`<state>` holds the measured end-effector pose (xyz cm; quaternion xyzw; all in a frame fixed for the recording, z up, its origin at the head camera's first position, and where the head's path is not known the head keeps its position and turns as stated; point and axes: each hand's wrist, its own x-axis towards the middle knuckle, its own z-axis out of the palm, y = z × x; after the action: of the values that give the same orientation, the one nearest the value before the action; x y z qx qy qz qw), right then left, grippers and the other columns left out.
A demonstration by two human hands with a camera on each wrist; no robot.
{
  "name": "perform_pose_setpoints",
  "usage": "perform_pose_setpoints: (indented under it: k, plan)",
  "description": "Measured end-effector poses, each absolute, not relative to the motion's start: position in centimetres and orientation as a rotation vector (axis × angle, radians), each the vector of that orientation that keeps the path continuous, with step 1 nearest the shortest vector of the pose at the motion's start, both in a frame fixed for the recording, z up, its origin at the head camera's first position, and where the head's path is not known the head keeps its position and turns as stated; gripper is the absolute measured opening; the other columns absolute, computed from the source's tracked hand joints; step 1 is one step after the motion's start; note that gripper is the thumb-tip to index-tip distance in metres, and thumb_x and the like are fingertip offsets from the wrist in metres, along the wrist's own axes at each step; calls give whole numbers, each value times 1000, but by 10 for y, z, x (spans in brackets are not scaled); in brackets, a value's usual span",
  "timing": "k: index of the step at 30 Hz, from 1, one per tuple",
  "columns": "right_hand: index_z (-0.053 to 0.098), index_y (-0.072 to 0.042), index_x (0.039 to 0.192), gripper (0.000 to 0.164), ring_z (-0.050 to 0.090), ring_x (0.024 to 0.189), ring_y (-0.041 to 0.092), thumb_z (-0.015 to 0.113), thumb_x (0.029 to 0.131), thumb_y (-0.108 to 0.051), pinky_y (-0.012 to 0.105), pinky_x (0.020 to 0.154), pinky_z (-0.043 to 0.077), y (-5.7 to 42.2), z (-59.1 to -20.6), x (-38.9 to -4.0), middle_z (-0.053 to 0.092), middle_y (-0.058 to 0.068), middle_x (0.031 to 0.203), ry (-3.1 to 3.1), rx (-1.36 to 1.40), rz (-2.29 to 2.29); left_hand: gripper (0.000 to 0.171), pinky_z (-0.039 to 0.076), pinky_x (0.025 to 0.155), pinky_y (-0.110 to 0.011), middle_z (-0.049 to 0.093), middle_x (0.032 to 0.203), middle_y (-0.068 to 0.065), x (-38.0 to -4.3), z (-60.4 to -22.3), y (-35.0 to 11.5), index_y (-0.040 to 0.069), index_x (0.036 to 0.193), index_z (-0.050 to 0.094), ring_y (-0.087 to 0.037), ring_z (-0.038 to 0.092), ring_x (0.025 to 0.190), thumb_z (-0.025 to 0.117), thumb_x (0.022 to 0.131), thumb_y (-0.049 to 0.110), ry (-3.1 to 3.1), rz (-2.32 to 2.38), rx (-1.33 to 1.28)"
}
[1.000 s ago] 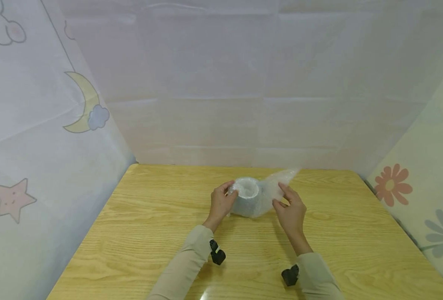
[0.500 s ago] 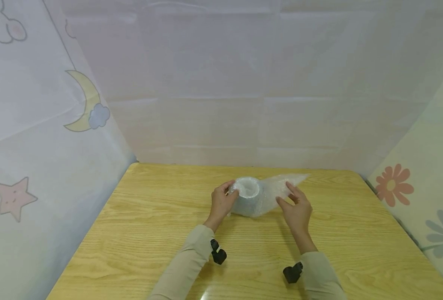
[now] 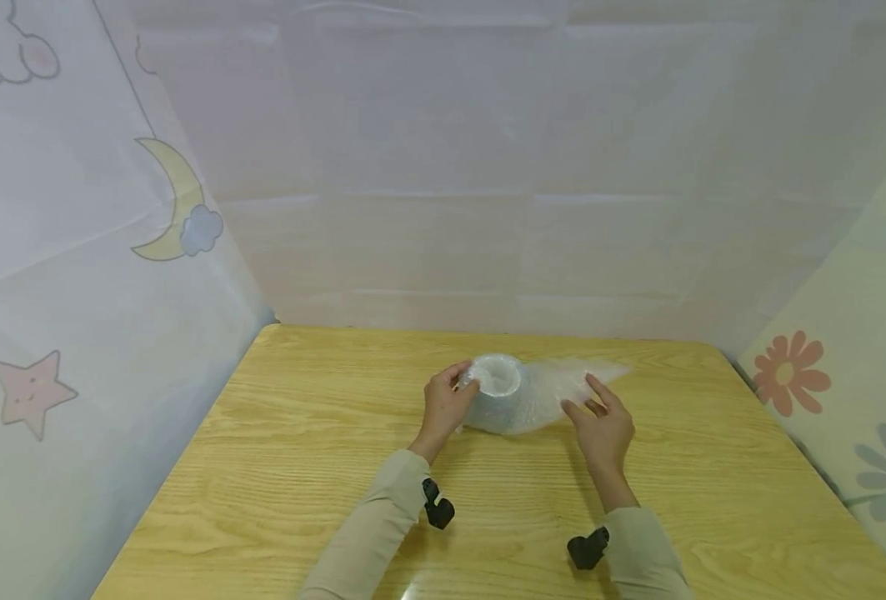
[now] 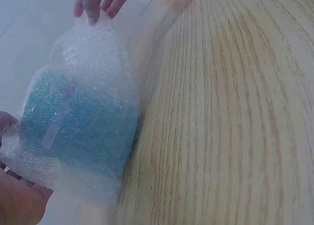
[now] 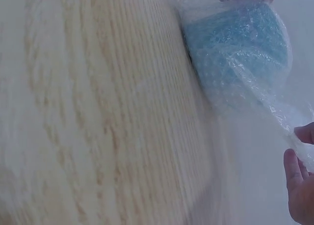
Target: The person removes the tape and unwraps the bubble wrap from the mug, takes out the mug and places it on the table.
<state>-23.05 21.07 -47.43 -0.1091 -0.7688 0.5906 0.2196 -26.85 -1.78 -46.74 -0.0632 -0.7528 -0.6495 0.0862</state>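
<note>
Your left hand (image 3: pixel 443 408) grips bubble-wrapped blue item (image 4: pixel 81 124); right hand (image 3: pixel 605 432) pinches flap (image 3: pixel 551 392) at right. Likely winding or unwinding step; next, steady item, guide flap.

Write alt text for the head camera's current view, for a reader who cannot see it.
The left hand grips a round, bubble-wrapped object on a wood-grain table, while the right hand holds its loose bubble-wrap flap, which extends to the right. Pale sheets behind and on both sides carry a printed moon, star and flowers.
</note>
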Motion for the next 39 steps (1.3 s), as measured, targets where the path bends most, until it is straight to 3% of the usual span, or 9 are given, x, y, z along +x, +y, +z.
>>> perform_pose_setpoints:
  k: [13,22,26,30,39]
  plan:
    - [54,-13,140,61,56,109,26,77,84,-14,9,64,47,218,-481,-230,47,16,140,-2160,-490,1681,37,45,97,-40,59,130,-12,-271,-468,-17,0,127,62,-28,53,122,65,91,9,-2233,-1925,-176]
    - [54,-13,140,61,57,88,5,78,84,-16,12,62,48,224,-490,-234,46,9,142,-2190,-591,1743,37,43,99,-41,57,132,-12,-269,-470,-17,0,128,61,-28,51,125,64,93,11,-2220,-1945,-199]
    - [54,-12,140,62,60,103,16,79,83,-17,11,61,48,226,-493,-237,45,11,144,-2178,-626,1797,37,43,99,-39,57,133,-11,-267,-468,-17,1,128,62,-26,51,125,64,93,10,-2233,-1947,-168]
    - [54,-9,139,62,53,121,28,78,83,-15,8,63,45,227,-497,-239,46,14,143,-2152,-650,1848,37,44,99,-38,58,132,-9,-268,-468,-17,3,128,62,-24,52,124,65,93,10,-2240,-1952,-146]
    - [56,-5,136,60,46,123,24,79,81,-9,8,69,46,224,-508,-244,51,15,138,-2070,-711,1929,37,44,99,-39,59,131,-9,-269,-468,-19,2,127,62,-24,52,124,65,93,13,-2238,-1958,-184]
